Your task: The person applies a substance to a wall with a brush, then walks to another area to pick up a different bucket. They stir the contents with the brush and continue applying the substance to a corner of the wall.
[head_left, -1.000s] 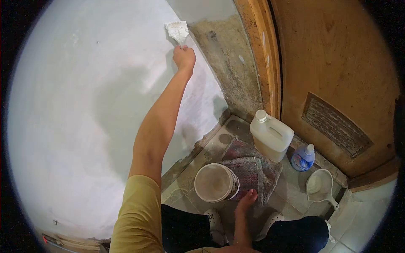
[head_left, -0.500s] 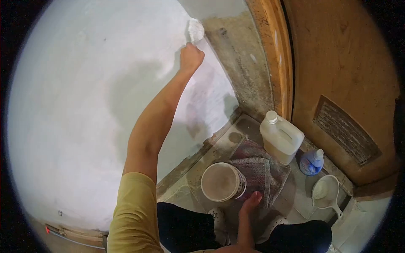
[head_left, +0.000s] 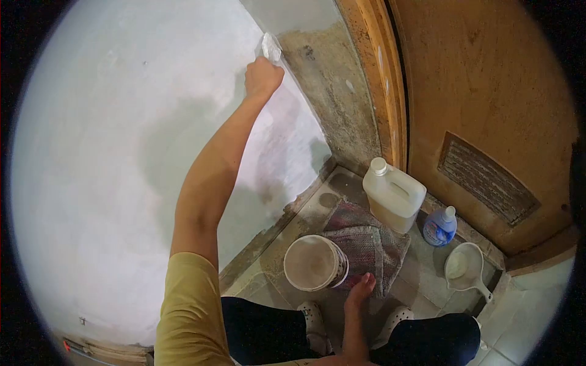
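My left hand (head_left: 264,78) is closed around a white-coated tool (head_left: 270,47), whose head lies against the white wall (head_left: 110,158) by its corner with the bare grey-brown strip. Most of the handle is hidden by my fist. Low in the view, my right hand (head_left: 361,289) is held out with nothing visible in it, its fingers extended, just right of a round whitish bucket (head_left: 342,268). A folded woven cloth (head_left: 366,244) lies on the floor beyond that hand.
A large translucent jug (head_left: 394,195) stands near the wooden door (head_left: 482,73). Beside it are a blue bottle (head_left: 440,228) and a white dipper (head_left: 465,267) with a handle. My knees and light clogs (head_left: 314,320) are below the bucket.
The view has shifted, moving the floor objects slightly left and up in the frame. My left hand and the tool now sit closer to the wall corner. My right hand stays beside the bucket.
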Motion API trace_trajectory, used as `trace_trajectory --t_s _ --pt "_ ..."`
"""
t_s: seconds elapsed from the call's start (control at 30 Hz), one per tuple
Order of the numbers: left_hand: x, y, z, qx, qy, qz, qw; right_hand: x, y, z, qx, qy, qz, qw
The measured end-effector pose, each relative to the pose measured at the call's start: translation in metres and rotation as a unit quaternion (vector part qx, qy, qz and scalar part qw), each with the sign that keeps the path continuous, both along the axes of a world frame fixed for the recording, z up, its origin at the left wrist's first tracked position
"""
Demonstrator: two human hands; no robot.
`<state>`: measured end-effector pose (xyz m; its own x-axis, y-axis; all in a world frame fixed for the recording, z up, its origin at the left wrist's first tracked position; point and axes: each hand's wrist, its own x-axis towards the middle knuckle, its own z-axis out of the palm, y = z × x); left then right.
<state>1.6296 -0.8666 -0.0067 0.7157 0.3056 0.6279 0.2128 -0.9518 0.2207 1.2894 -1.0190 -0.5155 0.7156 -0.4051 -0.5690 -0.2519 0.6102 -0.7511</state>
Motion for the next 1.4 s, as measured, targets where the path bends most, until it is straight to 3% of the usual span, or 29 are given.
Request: trace_trajectory --t_s 0.27,0.33,0.47,0.57,0.63,0.67,0.73,0.83,0.9,1.03,1.07,1.13,1.17,1.2,1.23,1.27,1.33,1.4 --pt "-0.041 -0.001 0.042 0.117 -0.025 -0.057 0.991 0.000 0.005 -0.005 0.033 -0.005 -0.004 0.999" --pt "-0.038 0.003 0.050 0.098 0.019 0.016 0.995 -0.002 0.003 0.003 0.050 -0.028 0.007 0.998" --pt "-0.008 0.012 0.047 0.107 0.045 0.011 0.993 -0.004 0.009 -0.032 -0.017 -0.019 0.005 1.000" --pt "0.008 0.001 0.038 0.104 0.050 0.001 0.993 0.001 0.002 0.007 -0.055 0.015 0.019 0.998" --pt "0.005 -0.014 0.031 0.102 0.060 -0.001 0.993 0.002 -0.007 0.045 -0.098 -0.045 0.014 0.994" --pt "0.001 -0.017 0.029 0.103 0.061 -0.003 0.993 0.001 -0.008 0.037 -0.097 -0.044 0.012 0.994" --pt "-0.013 -0.018 0.025 0.156 0.057 -0.052 0.985 -0.001 -0.002 0.016 0.018 -0.005 0.045 0.999" --pt "-0.070 -0.034 0.027 0.139 0.065 -0.125 0.980 -0.001 0.012 0.007 0.055 0.015 0.016 0.998" --pt "-0.095 -0.032 0.023 0.154 -0.036 -0.211 0.965 -0.004 0.018 0.001 0.035 0.030 0.031 0.998" --pt "-0.122 -0.022 0.017 0.131 0.006 -0.175 0.976 -0.006 0.016 0.003 -0.004 0.026 0.084 0.996" --pt "-0.134 -0.013 0.006 0.002 0.027 -0.200 0.980 -0.003 0.017 0.012 -0.075 0.023 0.067 0.995" --pt "-0.177 -0.026 -0.026 -0.259 0.083 -0.217 0.938 -0.007 0.017 -0.028 -0.063 0.054 0.203 0.976" --pt "-0.210 -0.045 -0.036 -0.379 0.111 -0.199 0.897 -0.013 0.009 -0.006 -0.044 0.008 0.213 0.976" --pt "-0.238 -0.052 -0.052 -0.444 0.107 -0.191 0.869 -0.004 -0.001 0.022 -0.028 -0.038 0.222 0.974" --pt "-0.264 -0.056 -0.068 -0.509 0.097 -0.178 0.837 -0.001 -0.001 0.021 -0.024 -0.003 0.253 0.967" --pt "-0.289 -0.056 -0.081 -0.540 0.089 -0.167 0.820 0.002 -0.004 0.037 0.019 0.009 0.252 0.967" --pt "-0.328 -0.053 -0.105 -0.580 0.089 -0.138 0.798 0.005 0.000 0.036 -0.012 0.042 0.277 0.960" --pt "-0.353 -0.045 -0.127 -0.581 -0.006 -0.096 0.808 0.002 0.009 0.022 -0.021 0.063 0.278 0.958"
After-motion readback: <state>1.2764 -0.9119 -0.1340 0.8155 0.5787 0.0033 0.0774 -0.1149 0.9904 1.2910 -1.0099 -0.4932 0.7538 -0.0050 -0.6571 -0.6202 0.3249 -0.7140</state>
